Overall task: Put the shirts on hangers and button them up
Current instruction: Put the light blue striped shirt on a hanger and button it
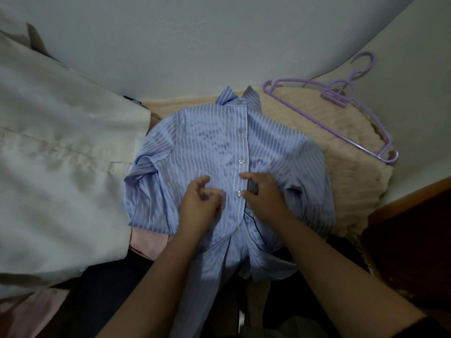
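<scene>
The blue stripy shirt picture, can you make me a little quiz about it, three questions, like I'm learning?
1. True or false: the purple hangers lie on the fluffy beige blanket, to the right of the blue striped shirt.
2. How many buttons can you see along the shirt's front? A) one B) three C) six
3. Fill the gap: the right hand has its fingers right beside the ______ button.

Key:
1. True.
2. B; they sit in a line down the front, and below the lowest one the shirt parts open.
3. Lowest. The left hand rests on the shirt to the other side of it, fingers curled.
</scene>
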### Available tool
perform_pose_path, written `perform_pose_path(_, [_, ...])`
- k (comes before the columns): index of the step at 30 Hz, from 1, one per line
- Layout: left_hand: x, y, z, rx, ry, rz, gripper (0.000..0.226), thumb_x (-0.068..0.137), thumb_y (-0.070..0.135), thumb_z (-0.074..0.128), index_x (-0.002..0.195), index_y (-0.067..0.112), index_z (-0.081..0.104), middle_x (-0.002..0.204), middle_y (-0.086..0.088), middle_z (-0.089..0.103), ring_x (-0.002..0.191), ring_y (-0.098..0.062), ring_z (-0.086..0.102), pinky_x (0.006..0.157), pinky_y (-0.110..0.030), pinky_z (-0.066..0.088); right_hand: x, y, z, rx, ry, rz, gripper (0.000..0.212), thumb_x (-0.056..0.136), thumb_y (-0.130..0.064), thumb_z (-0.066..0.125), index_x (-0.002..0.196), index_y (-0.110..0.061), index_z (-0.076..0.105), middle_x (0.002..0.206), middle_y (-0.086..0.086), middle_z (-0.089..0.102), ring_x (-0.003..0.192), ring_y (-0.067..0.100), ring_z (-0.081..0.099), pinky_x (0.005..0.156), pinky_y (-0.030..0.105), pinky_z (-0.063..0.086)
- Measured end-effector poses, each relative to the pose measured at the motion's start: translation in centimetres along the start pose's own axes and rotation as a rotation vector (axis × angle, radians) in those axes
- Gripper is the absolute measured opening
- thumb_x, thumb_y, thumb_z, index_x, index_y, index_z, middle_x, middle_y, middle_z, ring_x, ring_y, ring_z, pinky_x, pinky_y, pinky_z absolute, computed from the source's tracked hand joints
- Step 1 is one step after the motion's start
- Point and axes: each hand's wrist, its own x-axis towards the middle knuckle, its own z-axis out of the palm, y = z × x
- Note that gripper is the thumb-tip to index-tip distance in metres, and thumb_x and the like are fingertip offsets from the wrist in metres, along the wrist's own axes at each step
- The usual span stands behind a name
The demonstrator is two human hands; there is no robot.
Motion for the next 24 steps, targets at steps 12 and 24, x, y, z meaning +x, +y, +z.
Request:
perform_pose_path(12, [2.8,0.6,-1.6,0.487,0.098,0.316,0.058,0.093,0.016,0.059,0.145,0.018,0.034,0.085,-0.003,0.067,0.078,-0.017,0.063,0.075,-0.033,0.051,2.1,-0.9,-1.4,0.103,0.003,0.042,0.017,0.088,-0.005,0.063,0.101,-0.015,0.06,0.062,-0.005,0.06,0.066,0.031,0.058,0.065,0.044,0.053])
perform_pose_path(24, [6.8,3.7,-0.1,0.535,-0.093,0.485,0.07,0.093,0.011,0.059,0.151,0.021,0.022,0.146,-0.001,0.043,0.122,-0.018,0.052,0.101,-0.034,0.045,6.0,-2.3,-3.3,0.062,0.017,0.008,0.043,0.095,-0.005,0.048,0.137,-0.015,0.046,0.126,0.004,0.057,0.107,0.022,0.057,0.074,0.015,0.045])
